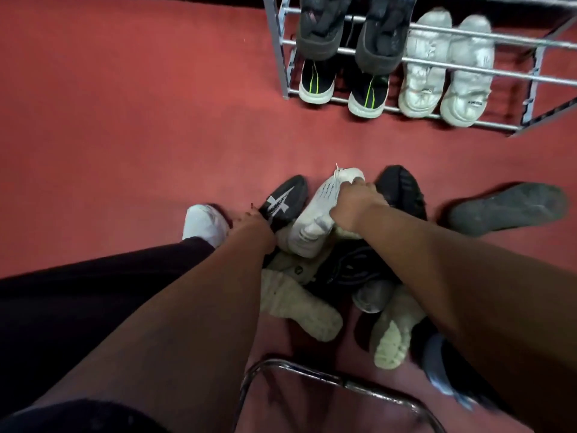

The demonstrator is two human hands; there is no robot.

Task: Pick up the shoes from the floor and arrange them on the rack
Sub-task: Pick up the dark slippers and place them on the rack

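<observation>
The white knit sneaker [315, 214] lies tilted on top of the heap of loose shoes in the middle of the red carpet [125, 120], directly under the right hand [352, 204]. That hand grips it, fingers curled round the laced upper near the tongue. Its fabric is ribbed and soft, with a smooth white sole edge.

Just beside it, touching its side, is the black low sneaker with a white cross mark [282, 201], with its toe towards the rack. The left hand [249, 221] is at its heel, fingers curled over the rim and holding it.

Behind the right hand a black shoe with a ridged sole [402, 189] lies sole up. A dark grey matte shoe [509, 207] lies apart, towards the carpet's right edge. Nearer the person, two beige suede-like shoes [296, 304] sit in the heap, one showing a pale lugged sole.

The silver metal tube rack [284, 57] stands at the carpet's far right. On its bottom rails stand a black pair with green stripes and white toes [315, 85] and, at their right, a chunky white pair [421, 89]. A dark grey pair [321, 35] stands on the rails above.

A white shoe [204, 225] is on the person's foot, below a black trouser leg [93, 292]. A black bent metal tube [312, 376] crosses the near edge.
</observation>
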